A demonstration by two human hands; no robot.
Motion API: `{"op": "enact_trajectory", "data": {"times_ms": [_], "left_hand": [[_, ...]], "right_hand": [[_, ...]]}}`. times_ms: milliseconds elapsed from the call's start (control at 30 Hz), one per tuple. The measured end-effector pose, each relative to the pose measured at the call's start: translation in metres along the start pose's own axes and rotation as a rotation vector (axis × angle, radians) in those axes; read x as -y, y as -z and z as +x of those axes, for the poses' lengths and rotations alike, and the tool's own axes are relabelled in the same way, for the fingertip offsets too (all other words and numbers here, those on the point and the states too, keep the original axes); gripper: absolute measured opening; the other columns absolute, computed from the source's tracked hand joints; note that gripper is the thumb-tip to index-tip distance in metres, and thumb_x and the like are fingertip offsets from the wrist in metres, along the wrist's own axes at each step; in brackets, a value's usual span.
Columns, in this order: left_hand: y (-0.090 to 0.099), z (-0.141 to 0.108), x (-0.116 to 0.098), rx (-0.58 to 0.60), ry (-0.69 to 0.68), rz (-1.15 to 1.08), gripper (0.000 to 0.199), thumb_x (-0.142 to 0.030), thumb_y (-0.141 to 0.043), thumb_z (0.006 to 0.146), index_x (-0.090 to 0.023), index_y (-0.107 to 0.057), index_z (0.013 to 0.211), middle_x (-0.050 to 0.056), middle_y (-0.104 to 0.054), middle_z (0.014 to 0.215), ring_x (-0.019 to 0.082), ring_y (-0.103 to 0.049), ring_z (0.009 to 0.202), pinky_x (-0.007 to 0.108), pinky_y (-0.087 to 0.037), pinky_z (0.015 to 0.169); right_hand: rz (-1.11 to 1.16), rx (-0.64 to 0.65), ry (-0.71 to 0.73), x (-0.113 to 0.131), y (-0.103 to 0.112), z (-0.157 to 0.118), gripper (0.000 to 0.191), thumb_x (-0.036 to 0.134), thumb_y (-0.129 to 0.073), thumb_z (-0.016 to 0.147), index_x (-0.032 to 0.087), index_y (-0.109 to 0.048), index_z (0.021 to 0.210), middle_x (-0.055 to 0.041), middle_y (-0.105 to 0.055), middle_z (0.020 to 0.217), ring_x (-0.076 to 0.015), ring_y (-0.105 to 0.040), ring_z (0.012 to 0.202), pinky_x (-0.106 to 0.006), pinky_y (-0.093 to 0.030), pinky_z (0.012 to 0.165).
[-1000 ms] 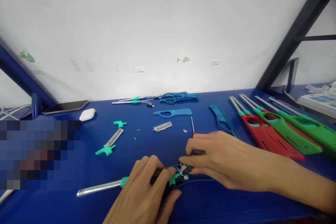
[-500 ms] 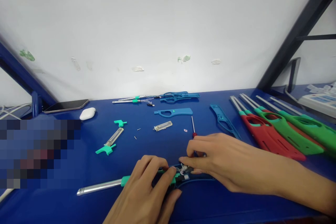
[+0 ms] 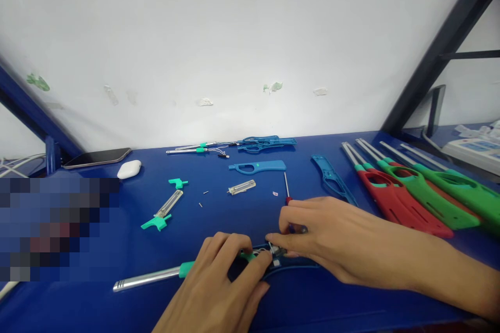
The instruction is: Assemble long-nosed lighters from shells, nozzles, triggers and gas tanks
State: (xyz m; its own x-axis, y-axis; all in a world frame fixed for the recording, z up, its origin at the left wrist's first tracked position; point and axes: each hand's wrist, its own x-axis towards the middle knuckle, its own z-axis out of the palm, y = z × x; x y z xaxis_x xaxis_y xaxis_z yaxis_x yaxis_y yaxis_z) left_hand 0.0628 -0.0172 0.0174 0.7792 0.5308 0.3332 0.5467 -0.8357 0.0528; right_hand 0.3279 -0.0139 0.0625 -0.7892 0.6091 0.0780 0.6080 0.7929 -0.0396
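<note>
An opened gas lighter lies across the front of the table, its blue half shell [image 3: 304, 266] showing inner parts and thin white wires. Its silver tube [image 3: 152, 279] with a green collar points left. My left hand [image 3: 219, 281] is closed over the shell's front part, the index fingertip pressing by the wires and a small white piece. Thumb and fingers of my right hand [image 3: 324, 237] pinch a clear fuel tank [image 3: 278, 251] at the shell, mostly hidden by the fingers. A screwdriver [image 3: 287, 184] with a red handle lies just beyond that hand.
Blue shells [image 3: 260, 166], a clear tank [image 3: 242, 187], green triggers [image 3: 157, 222] and small pins lie behind my hands. Tube assemblies [image 3: 187, 151] lie at the back. Red and green lighters [image 3: 406, 203] line the right. A phone [image 3: 97, 157] and white case [image 3: 129, 169] sit left.
My left index fingertip has moved right and pressed down beside the wires, covering more of the inner parts. My right hand has hardly moved.
</note>
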Motion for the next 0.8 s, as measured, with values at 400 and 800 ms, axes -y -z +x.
{"op": "enact_trajectory", "data": {"times_ms": [400,800], "left_hand": [[-0.0035,-0.0048,0.0005,0.051,0.013,0.017,0.034,-0.021,-0.048,0.107,-0.024,-0.056,0.14,0.009,-0.064,0.118,0.026,-0.065,0.099,0.046,-0.064,0.084],[-0.0055,-0.0055,0.0032,-0.045,0.024,-0.025,0.037,-0.02,-0.058,0.102,-0.027,-0.056,0.138,0.005,-0.066,0.114,0.024,-0.067,0.097,0.042,-0.065,0.087]], "right_hand": [[0.029,0.009,-0.003,-0.0012,-0.0003,0.001,0.03,0.006,-0.059,0.095,0.024,-0.068,0.117,-0.0017,-0.065,0.106,-0.0182,-0.061,0.09,-0.03,-0.044,0.075],[-0.018,-0.025,0.037,0.0011,0.0036,0.001,0.045,0.003,-0.057,0.092,0.022,-0.065,0.133,-0.005,-0.064,0.108,-0.02,-0.058,0.091,-0.031,-0.046,0.078]]}}
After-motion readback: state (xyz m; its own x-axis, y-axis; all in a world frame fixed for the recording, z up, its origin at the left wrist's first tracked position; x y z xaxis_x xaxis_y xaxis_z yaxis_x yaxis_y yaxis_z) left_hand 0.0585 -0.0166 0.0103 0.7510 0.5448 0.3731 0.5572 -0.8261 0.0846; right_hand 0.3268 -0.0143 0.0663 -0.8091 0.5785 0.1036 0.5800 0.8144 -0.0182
